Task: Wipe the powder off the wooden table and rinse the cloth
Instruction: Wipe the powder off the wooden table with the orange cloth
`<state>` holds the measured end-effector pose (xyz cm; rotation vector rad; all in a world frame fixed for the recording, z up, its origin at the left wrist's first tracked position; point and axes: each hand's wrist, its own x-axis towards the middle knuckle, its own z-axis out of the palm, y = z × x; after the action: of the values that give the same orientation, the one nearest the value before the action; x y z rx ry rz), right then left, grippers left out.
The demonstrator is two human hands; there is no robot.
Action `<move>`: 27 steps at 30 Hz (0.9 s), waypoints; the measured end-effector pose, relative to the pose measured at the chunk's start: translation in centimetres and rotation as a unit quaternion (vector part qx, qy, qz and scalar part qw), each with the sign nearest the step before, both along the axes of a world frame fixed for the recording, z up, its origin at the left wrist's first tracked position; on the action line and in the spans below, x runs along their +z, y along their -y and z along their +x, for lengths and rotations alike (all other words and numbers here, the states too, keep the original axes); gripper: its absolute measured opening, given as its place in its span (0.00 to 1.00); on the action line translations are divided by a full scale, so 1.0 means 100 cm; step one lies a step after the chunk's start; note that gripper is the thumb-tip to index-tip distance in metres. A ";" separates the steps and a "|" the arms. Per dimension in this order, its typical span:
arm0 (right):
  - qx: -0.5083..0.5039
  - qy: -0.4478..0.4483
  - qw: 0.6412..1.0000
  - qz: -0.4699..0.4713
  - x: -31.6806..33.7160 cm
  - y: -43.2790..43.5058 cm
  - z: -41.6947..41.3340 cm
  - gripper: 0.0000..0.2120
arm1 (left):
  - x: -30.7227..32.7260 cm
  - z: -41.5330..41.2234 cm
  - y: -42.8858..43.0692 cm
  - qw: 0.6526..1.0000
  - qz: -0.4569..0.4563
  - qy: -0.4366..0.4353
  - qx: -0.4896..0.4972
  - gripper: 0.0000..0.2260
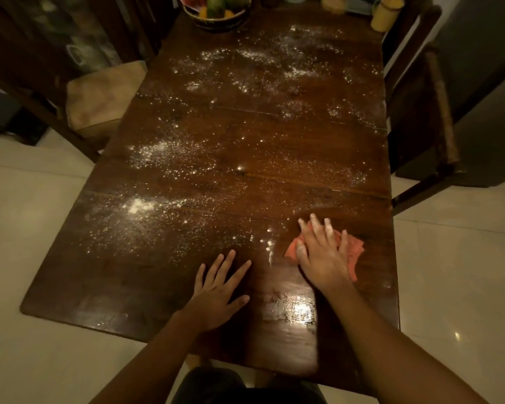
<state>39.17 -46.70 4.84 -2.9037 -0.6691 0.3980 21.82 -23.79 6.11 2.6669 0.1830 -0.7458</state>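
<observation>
**Powder (140, 205) spread over the wooden table (274, 135), cloth (354, 249) under the right hand (322, 252)**

White powder lies in specks and thicker patches across most of the dark tabletop. The densest clumps sit near the left edge and in a band across the far half. A thin white streak runs just left of the cloth, between the two hands.

The cloth is orange-pink and bunched. It lies on the near right part of the table, and its edges show to the left and right of the hand. The right hand presses flat on top of it, palm down, with the fingers straight and a little apart, pointing to the far end. The thumb lies along the cloth's left edge.

The left hand (216, 290) rests flat on bare wood at the near middle of the table, well apart from the cloth. Its fingers are straight and spread and it holds nothing.

A glossy patch (298, 310) near the right forearm reflects a light.

At the far end stands a fruit bowl (219, 24), with a yellow container (387, 14) at the far right corner. A chair with a tan cushion (99, 94) stands on the left side and a dark wooden chair (420, 118) on the right. Pale floor tiles (27, 228) show around the table.
</observation>
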 end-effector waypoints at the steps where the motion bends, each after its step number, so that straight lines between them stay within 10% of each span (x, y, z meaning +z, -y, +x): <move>1: -0.037 -0.006 0.999 0.005 0.000 -0.012 0.005 0.27 | 0.000 0.000 0.000 1.000 -0.004 0.003 0.002 0.31; 8: 0.207 0.018 0.978 0.008 0.006 -0.024 -0.021 0.27 | 0.001 -0.002 -0.008 0.999 -0.030 0.016 -0.012 0.31; 14: -0.064 0.017 0.997 0.047 0.010 0.023 -0.036 0.25 | 0.002 -0.013 -0.022 0.997 -0.052 0.045 -0.031 0.29; 27: 0.131 -0.120 0.984 0.028 0.039 -0.087 -0.022 0.20 | 0.002 -0.038 -0.057 0.993 -0.074 0.043 -0.075 0.28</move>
<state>36.95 -37.99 8.71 -2.6587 -1.0045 0.7314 18.04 -18.13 6.33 2.5842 -0.0938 -0.6610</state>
